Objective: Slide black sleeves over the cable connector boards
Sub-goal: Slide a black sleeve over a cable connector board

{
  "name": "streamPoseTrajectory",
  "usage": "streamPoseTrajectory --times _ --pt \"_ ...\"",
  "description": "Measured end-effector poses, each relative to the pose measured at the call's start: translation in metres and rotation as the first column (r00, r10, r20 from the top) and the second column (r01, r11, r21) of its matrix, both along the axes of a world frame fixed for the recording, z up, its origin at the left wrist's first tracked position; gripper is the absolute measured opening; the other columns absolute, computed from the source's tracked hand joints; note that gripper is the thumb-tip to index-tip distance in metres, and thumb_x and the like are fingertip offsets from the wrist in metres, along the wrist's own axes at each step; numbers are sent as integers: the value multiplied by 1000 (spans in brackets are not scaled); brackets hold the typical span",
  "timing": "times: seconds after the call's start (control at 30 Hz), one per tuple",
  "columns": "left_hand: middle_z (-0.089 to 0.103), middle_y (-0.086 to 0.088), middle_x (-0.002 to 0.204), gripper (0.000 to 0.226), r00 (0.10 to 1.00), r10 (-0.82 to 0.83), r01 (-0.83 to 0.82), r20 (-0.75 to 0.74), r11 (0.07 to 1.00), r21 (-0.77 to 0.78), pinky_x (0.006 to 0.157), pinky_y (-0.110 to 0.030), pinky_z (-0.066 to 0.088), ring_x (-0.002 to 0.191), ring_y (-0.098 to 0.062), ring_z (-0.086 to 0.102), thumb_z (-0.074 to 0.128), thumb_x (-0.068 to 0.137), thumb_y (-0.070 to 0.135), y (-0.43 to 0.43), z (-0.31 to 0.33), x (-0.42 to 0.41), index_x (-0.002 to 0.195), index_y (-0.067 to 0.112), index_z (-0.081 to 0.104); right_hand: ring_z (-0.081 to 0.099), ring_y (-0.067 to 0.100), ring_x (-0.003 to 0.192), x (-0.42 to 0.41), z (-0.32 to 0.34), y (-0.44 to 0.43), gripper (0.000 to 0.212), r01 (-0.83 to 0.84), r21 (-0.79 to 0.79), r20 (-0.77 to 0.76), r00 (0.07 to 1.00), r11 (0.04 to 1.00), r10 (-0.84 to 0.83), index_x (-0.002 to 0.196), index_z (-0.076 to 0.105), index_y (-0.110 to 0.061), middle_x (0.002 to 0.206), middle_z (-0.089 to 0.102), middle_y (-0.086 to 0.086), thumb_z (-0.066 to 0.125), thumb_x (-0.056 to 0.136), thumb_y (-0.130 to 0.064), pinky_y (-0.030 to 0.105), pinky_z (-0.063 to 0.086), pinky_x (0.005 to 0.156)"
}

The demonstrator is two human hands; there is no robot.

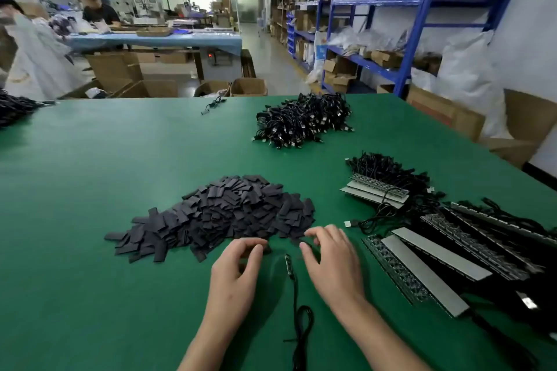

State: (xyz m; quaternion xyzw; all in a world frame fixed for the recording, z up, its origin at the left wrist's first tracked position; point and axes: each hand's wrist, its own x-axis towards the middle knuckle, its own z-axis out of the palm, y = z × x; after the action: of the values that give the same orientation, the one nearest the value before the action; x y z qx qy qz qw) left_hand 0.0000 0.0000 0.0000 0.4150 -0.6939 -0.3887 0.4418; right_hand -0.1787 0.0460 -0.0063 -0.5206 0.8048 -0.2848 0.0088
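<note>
Nearest us, at 6 o'clock, the cable [302,322] loops on the table [90,280] and runs up to its board [288,263]. The board lies bare between our hands, and neither hand touches it. Our left hand [236,271] sits at the board's 9 o'clock, fingers curled in with the thumb close to the fingertips. A dark scrap shows at the thumb tip, but we cannot tell whether it is pinched. Our right hand [333,262] sits at 3 o'clock, fingers likewise curled over the near edge of the sleeves [223,214]; whether they hold one is hidden.

We judge this to be the picking step, with one sleeve to be singled out of the pile at 12 o'clock. The next move calls for one hand to lift the board by its cable end. The other must squeeze the flat sleeve open and line its mouth up with the board's tip.

At 3 o'clock lie strips [437,262]; farther off, at 1 o'clock, is a cable heap [303,120].
</note>
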Motion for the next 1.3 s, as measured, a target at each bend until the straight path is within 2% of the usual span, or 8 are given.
streamPoseTrajectory --times 0.17,0.53,0.7,0.77,0.87,1.07,1.17,1.3 --pt "71 18 96 18 999 -26 26 19 1000 10 76 -13 46 95 -4 66 62 100 17 -4 0 -2 96 30 73 49 9 111 -4 0 -4 34 15 90 -94 996 996 -7 129 65 -32 115 54 -12 57 101 -50 25 41 93" --pt "70 20 98 14 998 -22 19 51 998 54 71 -14 47 87 -3 65 63 100 23 2 3 -1 95 32 73 55 13 105 -3 -1 4 7 15 32 -49 999 999 -13 100 73 -30 102 59 -13 70 97 -34 29 41 90" --pt "70 19 98 14 998 -20 17 52 998 66 71 -15 47 88 -4 65 63 101 23 3 4 -1 95 32 73 57 15 104 -2 -1 6 15 2 -29 -71 997 1000 -4 109 72 -28 102 62 -11 68 97 -36 31 43 88" --pt "70 19 97 14 998 -20 15 58 997 74 70 -15 47 84 -5 64 63 101 24 3 3 -1 95 32 73 56 15 105 -2 -1 6 25 0 -5 -87 996 1000 -1 117 73 -29 105 62 -10 67 97 -42 32 44 90" --pt "70 20 97 14 997 -24 18 72 997 78 69 -15 48 82 -4 64 63 101 25 3 2 -1 95 33 73 53 13 105 -2 -3 5 24 -16 36 -105 994 999 19 114 73 -31 104 58 -12 67 96 -45 29 41 89" --pt "71 21 96 14 995 -26 19 92 997 80 70 -14 48 84 -3 65 63 101 26 1 1 -1 95 34 72 51 9 102 -6 -1 5 11 -44 9 20 999 999 44 100 70 -32 99 55 -17 73 93 -41 24 35 82" --pt "71 20 94 14 996 -24 16 91 996 83 67 -13 46 81 -3 65 64 100 25 0 1 -2 94 34 72 53 5 85 -5 0 7 16 -75 -58 96 992 996 80 87 63 -34 84 57 -21 78 90 -29 23 37 73" --pt "71 20 94 13 996 -39 31 80 995 95 66 -13 45 77 -2 63 65 100 24 0 0 -2 97 35 72 62 7 72 -7 1 12 23 -19 -241 354 929 970 106 79 66 -31 71 66 -13 82 86 -17 15 46 63"
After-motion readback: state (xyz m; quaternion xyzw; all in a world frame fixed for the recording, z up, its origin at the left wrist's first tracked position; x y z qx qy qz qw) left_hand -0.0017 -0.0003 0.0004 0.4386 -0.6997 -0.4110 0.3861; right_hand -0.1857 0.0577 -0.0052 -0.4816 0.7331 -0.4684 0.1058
